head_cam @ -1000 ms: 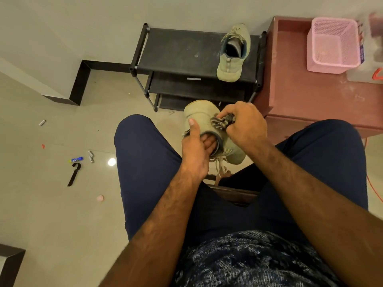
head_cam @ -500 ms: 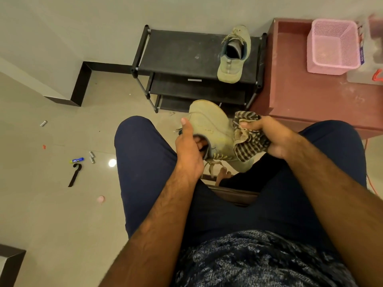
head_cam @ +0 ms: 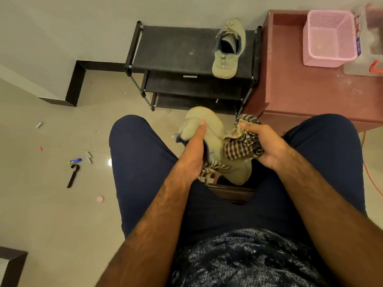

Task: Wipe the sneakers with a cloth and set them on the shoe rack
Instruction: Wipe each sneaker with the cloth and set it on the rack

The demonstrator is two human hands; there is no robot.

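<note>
I sit with a grey-green sneaker (head_cam: 215,137) held between my knees. My left hand (head_cam: 194,154) grips it, fingers tucked inside the opening and thumb lying along the outside. My right hand (head_cam: 267,146) holds a bunched brown checked cloth (head_cam: 241,145) against the sneaker's right side. The matching sneaker (head_cam: 227,49) stands on the top shelf of the black shoe rack (head_cam: 176,48), at its right end, toe toward me.
A reddish-brown cabinet (head_cam: 300,85) stands right of the rack with a pink mesh basket (head_cam: 329,38) on it. Small litter lies on the tiled floor at the left: a black strap (head_cam: 73,176), a blue item (head_cam: 75,160). An orange cord (head_cam: 371,177) runs at the right.
My right hand with the cloth has moved from the top of the sneaker down its right side. The sneaker has turned in my left hand, its laces now pointing toward me.
</note>
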